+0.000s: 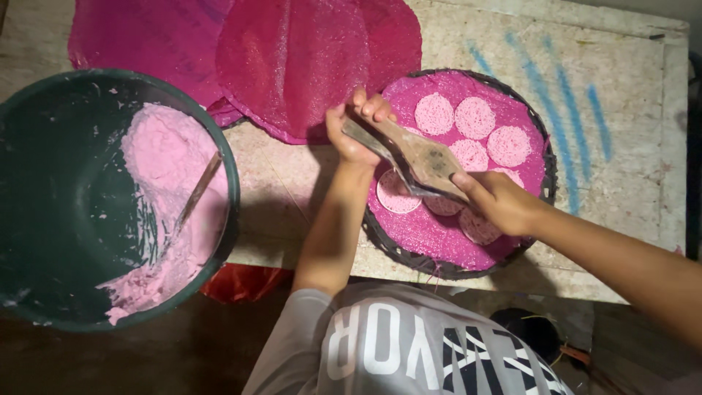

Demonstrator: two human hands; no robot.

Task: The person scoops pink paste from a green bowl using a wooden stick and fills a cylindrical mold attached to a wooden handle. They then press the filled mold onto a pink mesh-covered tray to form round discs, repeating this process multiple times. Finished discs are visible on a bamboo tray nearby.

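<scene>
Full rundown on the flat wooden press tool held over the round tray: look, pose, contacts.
The flat wooden press tool is a worn, brownish-grey paddle-like piece, smeared with residue, seemingly two hinged slats. It lies tilted diagonally over the round woven tray lined with pink mesh cloth. The left hand grips its upper end; the right hand holds its lower end. Its lower end hides part of the pale pink discs.
</scene>
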